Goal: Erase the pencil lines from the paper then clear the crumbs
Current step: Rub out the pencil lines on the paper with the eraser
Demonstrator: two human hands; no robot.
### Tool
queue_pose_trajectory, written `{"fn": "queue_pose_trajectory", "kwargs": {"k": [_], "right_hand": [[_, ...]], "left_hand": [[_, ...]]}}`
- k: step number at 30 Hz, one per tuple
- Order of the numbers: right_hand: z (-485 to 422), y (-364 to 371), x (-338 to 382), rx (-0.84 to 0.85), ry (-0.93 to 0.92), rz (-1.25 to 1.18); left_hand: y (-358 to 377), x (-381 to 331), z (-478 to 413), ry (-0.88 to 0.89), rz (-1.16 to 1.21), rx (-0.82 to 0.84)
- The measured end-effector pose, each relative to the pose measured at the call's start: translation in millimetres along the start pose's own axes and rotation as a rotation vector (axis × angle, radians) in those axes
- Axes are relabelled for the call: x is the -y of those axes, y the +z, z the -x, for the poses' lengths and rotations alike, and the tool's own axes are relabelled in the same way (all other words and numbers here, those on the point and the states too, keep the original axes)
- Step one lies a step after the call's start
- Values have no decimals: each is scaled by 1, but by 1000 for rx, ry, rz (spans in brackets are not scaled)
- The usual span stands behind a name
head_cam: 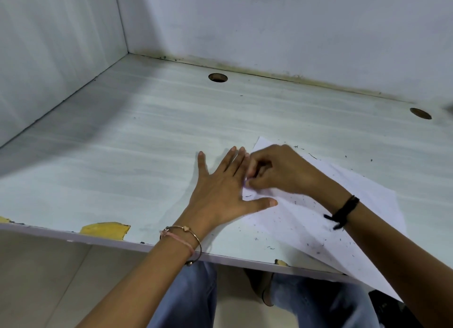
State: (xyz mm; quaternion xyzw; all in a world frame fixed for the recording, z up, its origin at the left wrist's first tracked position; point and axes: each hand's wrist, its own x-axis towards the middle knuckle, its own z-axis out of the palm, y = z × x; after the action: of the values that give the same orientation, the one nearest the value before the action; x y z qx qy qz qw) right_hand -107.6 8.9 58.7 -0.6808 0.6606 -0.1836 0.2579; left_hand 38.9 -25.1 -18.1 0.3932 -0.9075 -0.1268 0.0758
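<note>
The left hand (221, 188) is lying flat, fingers spread, pressing the left edge of the paper (306, 220). The right hand (277, 171) is curling tight, pinching a small purplish thing (245, 181) against the paper. Crumbs (316, 245) are lying across the paper, which is overhanging the surface (147, 144).

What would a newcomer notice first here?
The two hands meeting at centre: the left hand lies flat with spread fingers, pinning the left edge of the white paper, while the right hand bunches its fingers on the sheet around what looks like a small eraser. Dark crumbs speckle the paper, which overhangs the front edge of the desk at right. A yellow chipped patch marks that edge at left.
</note>
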Motion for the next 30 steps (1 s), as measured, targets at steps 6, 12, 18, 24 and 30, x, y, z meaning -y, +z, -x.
{"fn": "queue_pose_trajectory", "kwargs": {"k": [6, 12, 18, 24, 30], "right_hand": [[-6, -1, -3, -106, 17, -12], [-5, -5, -4, -7, 28, 5], [-4, -2, 0, 92, 23, 4], [-12, -7, -3, -45, 41, 32], [-14, -13, -18, -129, 112, -32]], "left_hand": [[1, 1, -1, -7, -2, 1], [0, 1, -1, -7, -4, 6], [-1, 1, 0, 8, 1, 5], [0, 0, 0, -4, -8, -1], [-2, -1, 2, -18, -8, 9]]}}
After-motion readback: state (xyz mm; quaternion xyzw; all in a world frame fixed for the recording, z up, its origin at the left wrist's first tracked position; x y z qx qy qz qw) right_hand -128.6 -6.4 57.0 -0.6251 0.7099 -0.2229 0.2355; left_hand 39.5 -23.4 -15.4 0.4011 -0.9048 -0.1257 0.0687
